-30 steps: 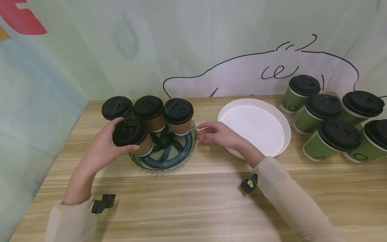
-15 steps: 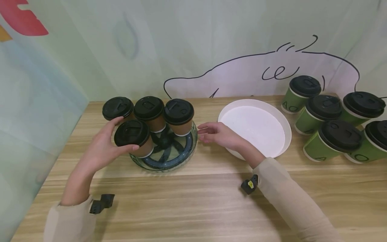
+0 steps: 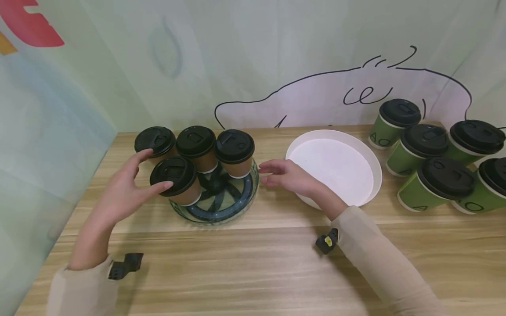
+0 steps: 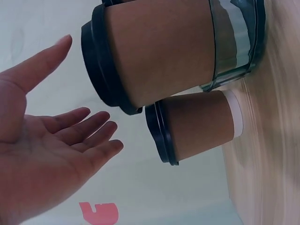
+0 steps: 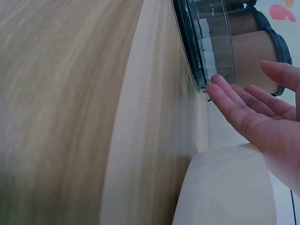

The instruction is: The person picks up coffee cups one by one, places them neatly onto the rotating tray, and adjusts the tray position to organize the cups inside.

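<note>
A brown paper coffee cup with a black lid stands upright at the front left of a round glass dish. Two more brown cups, a middle one and a right one, are at the dish's back. Left of them, another brown cup stands on the table outside the dish. My left hand is beside the front cup, thumb and fingers spread; the left wrist view shows a gap between hand and cup. My right hand hovers by the dish's right rim, fingers extended, holding nothing.
Right of the dish lies a white round tray, partly under my right forearm. Several green cups with black lids stand at the far right. A printed curtain hangs behind the wooden table.
My left hand has let go of the front brown cup and drawn back to the left, its fingers opening wider. The cup stays in the dish. My right hand has hardly moved.
</note>
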{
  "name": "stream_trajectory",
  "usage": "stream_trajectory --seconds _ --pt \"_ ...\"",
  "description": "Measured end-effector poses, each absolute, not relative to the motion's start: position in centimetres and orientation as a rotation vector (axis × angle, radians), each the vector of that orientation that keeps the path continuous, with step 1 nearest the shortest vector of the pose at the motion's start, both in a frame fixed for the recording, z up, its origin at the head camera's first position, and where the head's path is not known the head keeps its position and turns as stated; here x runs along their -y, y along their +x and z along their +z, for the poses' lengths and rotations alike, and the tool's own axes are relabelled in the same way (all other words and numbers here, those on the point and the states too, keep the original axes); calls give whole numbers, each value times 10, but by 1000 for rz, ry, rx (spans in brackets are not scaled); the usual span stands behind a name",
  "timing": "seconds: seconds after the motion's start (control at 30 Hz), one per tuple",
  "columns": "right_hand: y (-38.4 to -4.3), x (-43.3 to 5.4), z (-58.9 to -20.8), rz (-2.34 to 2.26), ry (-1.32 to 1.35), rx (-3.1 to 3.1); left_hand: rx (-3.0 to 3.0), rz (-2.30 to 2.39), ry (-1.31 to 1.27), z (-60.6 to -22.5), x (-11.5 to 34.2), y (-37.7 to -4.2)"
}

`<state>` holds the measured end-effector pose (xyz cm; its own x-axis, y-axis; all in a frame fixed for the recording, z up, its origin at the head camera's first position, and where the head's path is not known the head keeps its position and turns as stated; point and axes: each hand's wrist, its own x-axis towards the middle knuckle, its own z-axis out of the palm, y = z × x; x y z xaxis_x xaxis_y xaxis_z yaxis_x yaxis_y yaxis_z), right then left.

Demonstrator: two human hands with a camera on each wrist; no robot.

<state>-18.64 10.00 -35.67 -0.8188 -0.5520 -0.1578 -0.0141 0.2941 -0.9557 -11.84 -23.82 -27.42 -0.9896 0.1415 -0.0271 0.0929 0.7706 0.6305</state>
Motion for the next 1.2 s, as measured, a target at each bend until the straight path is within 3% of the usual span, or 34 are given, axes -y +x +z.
stream_trajectory --seconds 0.6,1.2 --pt "-185 -101 -356 -1623 -489 -2034 -2917 1144 234 -272 258 -136" --pt "-186 -101 -356 -1639 -500 -2010 -2874 983 86 -276 276 -164"
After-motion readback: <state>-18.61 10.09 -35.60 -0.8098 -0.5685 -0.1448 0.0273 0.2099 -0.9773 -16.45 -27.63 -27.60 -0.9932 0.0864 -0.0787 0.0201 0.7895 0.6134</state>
